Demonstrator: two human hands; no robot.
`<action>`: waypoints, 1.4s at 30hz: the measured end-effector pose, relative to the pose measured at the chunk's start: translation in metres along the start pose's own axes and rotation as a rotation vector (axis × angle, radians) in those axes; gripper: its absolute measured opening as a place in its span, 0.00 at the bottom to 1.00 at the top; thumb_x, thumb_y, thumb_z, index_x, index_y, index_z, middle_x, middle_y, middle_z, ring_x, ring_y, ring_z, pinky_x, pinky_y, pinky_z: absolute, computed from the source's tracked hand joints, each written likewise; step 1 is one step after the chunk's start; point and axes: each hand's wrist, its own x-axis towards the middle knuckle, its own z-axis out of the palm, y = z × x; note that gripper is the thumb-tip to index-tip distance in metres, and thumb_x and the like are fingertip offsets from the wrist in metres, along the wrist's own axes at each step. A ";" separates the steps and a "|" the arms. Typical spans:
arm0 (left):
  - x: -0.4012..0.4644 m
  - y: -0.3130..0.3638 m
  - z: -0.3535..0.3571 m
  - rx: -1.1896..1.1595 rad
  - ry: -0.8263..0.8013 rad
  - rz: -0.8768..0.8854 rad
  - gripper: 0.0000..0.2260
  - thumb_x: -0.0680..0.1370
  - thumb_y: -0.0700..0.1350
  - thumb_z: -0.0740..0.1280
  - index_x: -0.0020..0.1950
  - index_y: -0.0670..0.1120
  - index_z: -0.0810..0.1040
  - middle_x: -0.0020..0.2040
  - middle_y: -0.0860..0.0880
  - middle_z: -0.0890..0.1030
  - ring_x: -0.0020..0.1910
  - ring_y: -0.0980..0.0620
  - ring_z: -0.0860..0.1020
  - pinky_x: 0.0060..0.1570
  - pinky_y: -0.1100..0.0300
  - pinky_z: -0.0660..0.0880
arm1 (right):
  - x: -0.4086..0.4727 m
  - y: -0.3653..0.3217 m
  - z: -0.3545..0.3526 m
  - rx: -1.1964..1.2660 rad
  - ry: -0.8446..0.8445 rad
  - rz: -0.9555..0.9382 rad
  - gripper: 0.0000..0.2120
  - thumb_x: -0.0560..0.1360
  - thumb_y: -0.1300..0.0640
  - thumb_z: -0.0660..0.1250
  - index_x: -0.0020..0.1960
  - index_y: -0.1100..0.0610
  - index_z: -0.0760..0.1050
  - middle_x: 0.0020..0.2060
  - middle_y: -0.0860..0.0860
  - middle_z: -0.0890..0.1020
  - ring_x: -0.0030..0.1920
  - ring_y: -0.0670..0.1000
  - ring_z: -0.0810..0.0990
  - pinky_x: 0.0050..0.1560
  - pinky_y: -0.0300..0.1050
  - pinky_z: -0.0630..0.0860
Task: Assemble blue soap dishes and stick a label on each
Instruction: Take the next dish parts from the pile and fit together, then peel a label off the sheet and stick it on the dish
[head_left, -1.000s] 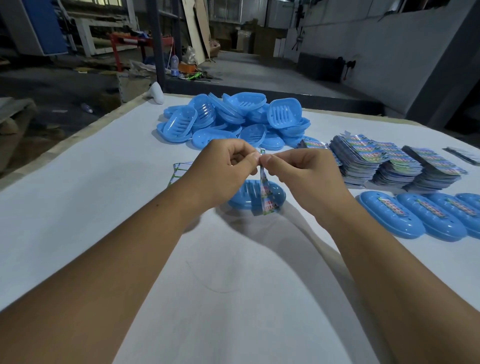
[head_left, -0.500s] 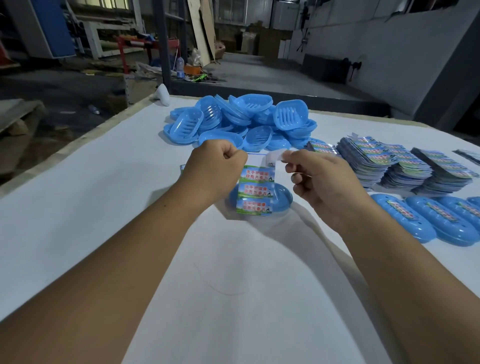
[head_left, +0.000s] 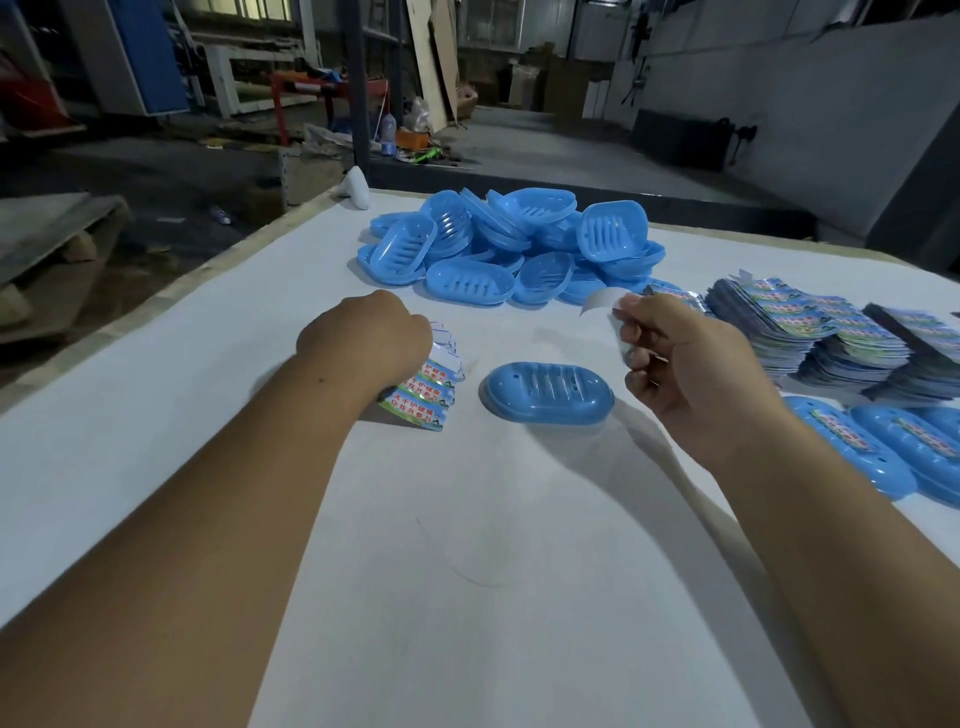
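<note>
An assembled blue soap dish (head_left: 548, 391) lies upside down in the middle of the white table (head_left: 467, 597), with no label on it. My left hand (head_left: 366, 343) sits to its left, low over the table, gripping a label sheet (head_left: 423, 397) by its top edge. To the dish's right and a little higher, my right hand (head_left: 680, 364) pinches a peeled label (head_left: 602, 301) that curls up white side out. A heap of loose blue dish halves (head_left: 509, 244) lies behind both hands.
Stacks of label sheets (head_left: 831, 332) stand at the right. In front of them lie labelled blue dishes (head_left: 852, 452) in a row. The table's left edge (head_left: 171, 291) drops to a workshop floor with pallets and clutter.
My hands have moved apart. The left carried the label sheet down to the table left of the dish. The right drew away to the right with the peeled label.
</note>
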 end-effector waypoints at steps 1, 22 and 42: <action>-0.001 -0.001 0.000 0.021 0.020 -0.023 0.13 0.83 0.51 0.56 0.45 0.44 0.72 0.42 0.46 0.77 0.38 0.51 0.74 0.32 0.57 0.64 | 0.000 0.000 0.000 -0.013 -0.002 -0.005 0.05 0.75 0.53 0.73 0.46 0.55 0.82 0.34 0.46 0.78 0.30 0.45 0.70 0.29 0.35 0.68; -0.042 0.048 0.010 -0.950 -0.173 0.370 0.04 0.76 0.52 0.74 0.47 0.54 0.88 0.44 0.57 0.87 0.50 0.61 0.83 0.55 0.62 0.75 | -0.007 0.017 0.014 -0.677 0.049 -0.621 0.08 0.74 0.53 0.73 0.36 0.49 0.83 0.27 0.42 0.80 0.27 0.41 0.72 0.31 0.33 0.67; -0.031 0.047 0.014 -0.865 -0.085 0.228 0.11 0.73 0.54 0.73 0.44 0.47 0.86 0.24 0.55 0.71 0.22 0.59 0.66 0.30 0.61 0.66 | -0.002 0.009 0.005 -0.541 0.055 -0.322 0.08 0.70 0.49 0.74 0.36 0.53 0.83 0.28 0.48 0.78 0.28 0.46 0.69 0.32 0.43 0.68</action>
